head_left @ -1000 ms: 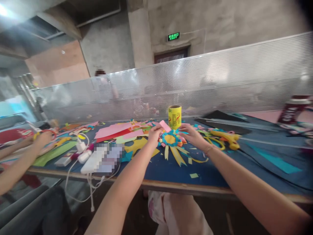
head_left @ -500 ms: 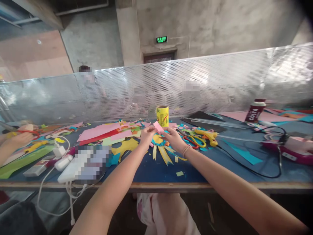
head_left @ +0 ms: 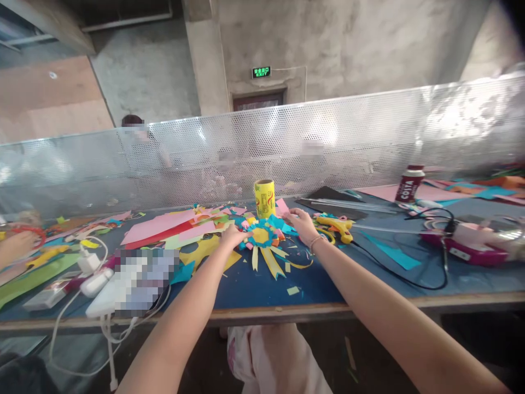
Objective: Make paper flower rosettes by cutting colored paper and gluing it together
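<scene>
A paper rosette with a yellow centre, teal petals and yellow ribbon tails lies on the blue table top. My left hand rests curled against its left edge, fingers pinching the petals. My right hand is just right of the rosette, fingers curled at a small pink paper piece beside the upright yellow roll. How firmly the pink piece is held is hard to see.
Pink, red and yellow paper sheets lie to the left. A yellow glue gun with a black cable lies to the right, then a pink device and a bottle. White chargers sit front left. Another person's hand works far left. A perforated screen backs the table.
Both hands held the pink piece up together over the rosette; now they have parted and lowered, the left onto the rosette's edge, the right toward the roll. The view shifted right.
</scene>
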The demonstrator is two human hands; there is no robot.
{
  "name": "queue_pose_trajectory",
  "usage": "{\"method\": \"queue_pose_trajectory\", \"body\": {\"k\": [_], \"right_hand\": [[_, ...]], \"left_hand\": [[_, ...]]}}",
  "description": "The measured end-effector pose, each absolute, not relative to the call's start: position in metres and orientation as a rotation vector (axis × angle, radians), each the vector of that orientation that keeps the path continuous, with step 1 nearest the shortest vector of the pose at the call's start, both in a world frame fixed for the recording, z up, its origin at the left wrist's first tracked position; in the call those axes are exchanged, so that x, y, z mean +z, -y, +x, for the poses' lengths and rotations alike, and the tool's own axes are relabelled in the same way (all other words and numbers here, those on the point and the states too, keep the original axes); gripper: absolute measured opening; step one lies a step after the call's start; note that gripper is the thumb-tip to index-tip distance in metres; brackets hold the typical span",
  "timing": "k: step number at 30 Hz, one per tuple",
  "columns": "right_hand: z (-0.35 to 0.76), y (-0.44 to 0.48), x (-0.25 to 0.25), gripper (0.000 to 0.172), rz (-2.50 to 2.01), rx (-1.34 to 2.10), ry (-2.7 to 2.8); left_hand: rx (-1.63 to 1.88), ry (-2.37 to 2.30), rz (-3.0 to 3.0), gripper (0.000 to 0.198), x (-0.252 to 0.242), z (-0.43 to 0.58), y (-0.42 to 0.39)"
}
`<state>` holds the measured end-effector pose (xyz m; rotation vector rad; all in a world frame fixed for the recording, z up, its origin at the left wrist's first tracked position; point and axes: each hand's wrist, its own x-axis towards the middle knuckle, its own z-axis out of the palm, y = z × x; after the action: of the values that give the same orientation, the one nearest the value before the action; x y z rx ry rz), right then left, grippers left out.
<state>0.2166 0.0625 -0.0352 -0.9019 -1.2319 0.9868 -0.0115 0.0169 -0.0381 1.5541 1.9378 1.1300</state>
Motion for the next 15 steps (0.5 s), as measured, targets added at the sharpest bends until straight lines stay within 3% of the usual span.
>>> {"method": "queue_pose_trajectory", "body": {"k": [6,12,15], "right_hand": [[0.225,-0.065,-0.030,0.020,-0.907,0.968,1.176],[0.243,-0.064,-0.017,0.024,-0.795,0.865,1.083],[0.253,-0.063,-0.012,0.025,-0.739,0.813,1.056]], "left_hand": [[1.237,-1.887,1.558,0.049,-0.034,0.002,-0.012],[1.600,-1.452,1.738,0.056,-0.025,0.005,-0.008],[1.614,-1.277,1.807,0.059,-0.019,0.002,-0.003]]}}
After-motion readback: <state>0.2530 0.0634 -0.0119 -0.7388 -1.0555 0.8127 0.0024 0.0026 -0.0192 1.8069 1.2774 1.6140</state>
